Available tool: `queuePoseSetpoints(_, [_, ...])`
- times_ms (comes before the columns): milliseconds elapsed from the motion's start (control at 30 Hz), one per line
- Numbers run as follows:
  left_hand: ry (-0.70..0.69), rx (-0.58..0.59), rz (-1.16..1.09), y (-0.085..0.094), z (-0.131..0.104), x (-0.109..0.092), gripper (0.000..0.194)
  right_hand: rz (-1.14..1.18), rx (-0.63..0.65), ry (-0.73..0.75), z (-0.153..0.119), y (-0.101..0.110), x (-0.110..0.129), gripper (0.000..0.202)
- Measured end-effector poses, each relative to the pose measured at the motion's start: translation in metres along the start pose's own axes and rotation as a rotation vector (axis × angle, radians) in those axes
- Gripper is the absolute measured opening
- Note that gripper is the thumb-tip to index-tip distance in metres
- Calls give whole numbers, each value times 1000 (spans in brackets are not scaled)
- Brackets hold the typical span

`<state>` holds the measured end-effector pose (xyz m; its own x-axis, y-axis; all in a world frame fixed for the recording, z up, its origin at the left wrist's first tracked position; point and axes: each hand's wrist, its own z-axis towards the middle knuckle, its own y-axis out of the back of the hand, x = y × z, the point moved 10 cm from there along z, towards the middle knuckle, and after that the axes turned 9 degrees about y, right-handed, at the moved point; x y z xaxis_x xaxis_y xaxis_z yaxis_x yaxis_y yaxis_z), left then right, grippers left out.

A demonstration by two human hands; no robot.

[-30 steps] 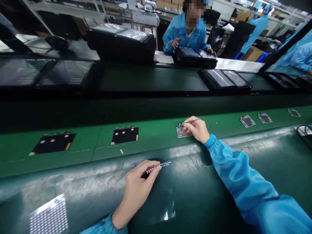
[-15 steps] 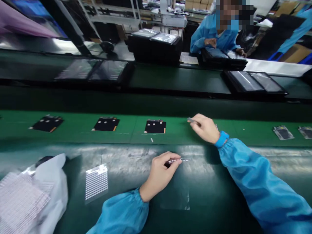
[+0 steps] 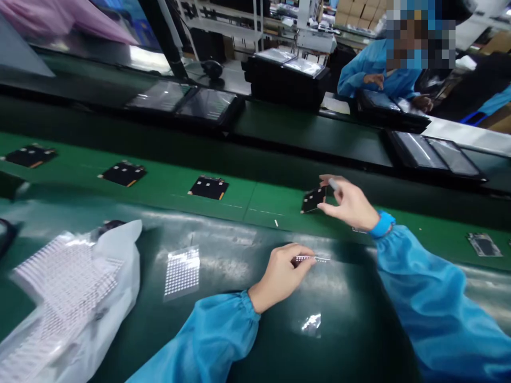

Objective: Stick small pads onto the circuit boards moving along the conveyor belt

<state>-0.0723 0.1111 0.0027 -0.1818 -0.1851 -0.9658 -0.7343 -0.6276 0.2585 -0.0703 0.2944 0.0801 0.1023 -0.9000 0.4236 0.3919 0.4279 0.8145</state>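
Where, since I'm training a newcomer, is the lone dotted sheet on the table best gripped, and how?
Probably pinch the dotted sheet by its clear near edge, coming from the near side: it lies flat, and dots cover most of its middle.

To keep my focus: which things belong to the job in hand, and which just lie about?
In the job:
- dotted strip, left hand
- black board, right hand
- grey tool, same hand
- loose dotted sheet, likely

Apparently lying about:
- small white scrap
- stacked black trays

Whitish glare streaks the green mat [image 3: 227, 266] (the dotted sheet [image 3: 182, 272] shines too), while detail softens toward the edges.
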Motion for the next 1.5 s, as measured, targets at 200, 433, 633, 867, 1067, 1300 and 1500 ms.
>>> queuePoseSetpoints(200, [-7,-13,11,2,1,-1,8,163,35,-1,15,-8,23,56])
queuePoseSetpoints(433, [-39,-46,18,5,0,0,7,613,-263,-352,-48,13,6,62])
queuePoseSetpoints(633, [-36,-37,38,4,0,0,8,1064,-225,-555,-106,-19,15,36])
queuePoseSetpoints(867, [-15,-11,52,3,0,3,8,961,-217,-488,-111,-25,37,15])
queuePoseSetpoints(1067, [-35,-11,55,4,1,-2,8,777,-186,-500,-110,-24,42,14])
queuePoseSetpoints(1300, [-44,-11,64,3,0,-3,10,751,-189,-486,-111,-25,42,13])
queuePoseSetpoints(1500, [-46,-12,71,3,-1,-1,10,755,-180,-487,-111,-29,42,15])
